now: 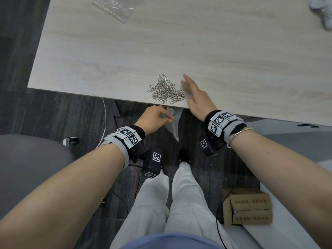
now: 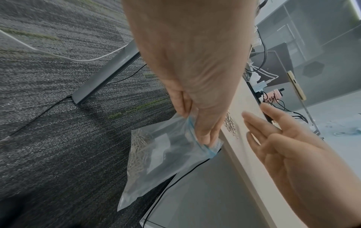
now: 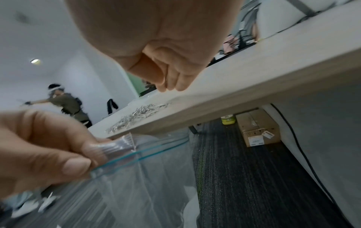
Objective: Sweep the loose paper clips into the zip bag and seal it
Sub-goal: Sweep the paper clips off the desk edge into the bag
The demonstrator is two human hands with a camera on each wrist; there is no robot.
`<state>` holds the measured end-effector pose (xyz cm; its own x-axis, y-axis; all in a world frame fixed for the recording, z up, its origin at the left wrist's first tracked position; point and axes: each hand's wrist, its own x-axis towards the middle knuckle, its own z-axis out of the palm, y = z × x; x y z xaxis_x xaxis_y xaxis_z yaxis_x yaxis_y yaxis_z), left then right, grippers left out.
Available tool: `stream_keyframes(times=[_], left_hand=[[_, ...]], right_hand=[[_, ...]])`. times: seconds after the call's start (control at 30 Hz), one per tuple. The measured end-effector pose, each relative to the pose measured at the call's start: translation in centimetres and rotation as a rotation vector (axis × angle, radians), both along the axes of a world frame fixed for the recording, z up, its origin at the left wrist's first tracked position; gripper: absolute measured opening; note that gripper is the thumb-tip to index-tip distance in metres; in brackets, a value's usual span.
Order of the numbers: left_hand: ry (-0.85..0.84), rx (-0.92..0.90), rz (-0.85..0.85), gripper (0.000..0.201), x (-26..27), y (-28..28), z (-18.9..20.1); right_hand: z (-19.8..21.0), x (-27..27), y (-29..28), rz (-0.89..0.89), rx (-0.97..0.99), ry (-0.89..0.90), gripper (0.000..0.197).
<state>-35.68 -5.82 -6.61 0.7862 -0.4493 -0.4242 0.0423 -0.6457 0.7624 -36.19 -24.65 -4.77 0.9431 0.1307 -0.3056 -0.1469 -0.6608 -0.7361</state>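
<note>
Silver wire paper clips (image 1: 166,90) lie in a loose heap on the pale wood-grain table (image 1: 215,51), close to its near edge. The right hand (image 1: 195,97) rests on the table just to the right of the heap, its fingers straight and together and its palm turned toward the clips; this grip holds nothing. From the left wrist view the same hand (image 2: 293,148) shows its open palm beside the few clips (image 2: 230,125) visible at the table's rim.

Below the edge, directly under the heap, the left hand (image 1: 154,119) pinches the top of a clear plastic zip bag with a blue seal strip (image 1: 173,123), so this grip is clamped on the bag's rim. In the right wrist view the thumb and fingers (image 3: 64,154) squeeze one corner of the mouth, and the bag (image 3: 156,177) hangs down from there with its blue seal lines parted, the opening just under the table edge (image 3: 215,111). The left wrist view shows the bag (image 2: 162,162) hanging above dark carpet (image 2: 58,138), with a cluster of clips already inside its lower left part.

Farther back on the table lies a second clear plastic bag (image 1: 113,8), flat and well apart from the heap. A white game-style controller (image 1: 321,9) sits at the far right corner. A brown cardboard box (image 1: 248,207) stands on the floor by the person's white trousers (image 1: 170,203).
</note>
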Motion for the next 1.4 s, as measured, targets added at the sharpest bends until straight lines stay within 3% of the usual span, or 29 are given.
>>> stream_keyframes(times=[0.07, 0.17, 0.57, 0.77, 0.93, 1.4], left_hand=[[0.002, 0.004, 0.002, 0.008, 0.0, 0.0, 0.0], [-0.013, 0.011, -0.014, 0.007, -0.1, 0.0, 0.0], [-0.025, -0.017, 0.008, 0.008, -0.3, -0.1, -0.1], [-0.032, -0.007, -0.001, 0.008, -0.2, 0.3, 0.1], [-0.031, -0.008, 0.002, 0.008, 0.0, 0.8, 0.0], [-0.047, -0.019, -0.004, 0.009, 0.0, 0.9, 0.2]], right_hand=[[0.2, -0.6, -0.5, -0.071, -0.048, -0.008, 0.078], [-0.2, -1.8, -0.3, -0.020, -0.124, 0.045, 0.078], [-0.1, -5.3, 3.1, 0.038, -0.048, 0.043, 0.075], [-0.4, -1.8, 2.0, -0.094, -0.036, -0.028, 0.077], [-0.9, -0.1, 2.0, 0.021, -0.101, 0.018, 0.079], [-0.2, -5.0, 3.3, 0.075, -0.044, 0.026, 0.076]])
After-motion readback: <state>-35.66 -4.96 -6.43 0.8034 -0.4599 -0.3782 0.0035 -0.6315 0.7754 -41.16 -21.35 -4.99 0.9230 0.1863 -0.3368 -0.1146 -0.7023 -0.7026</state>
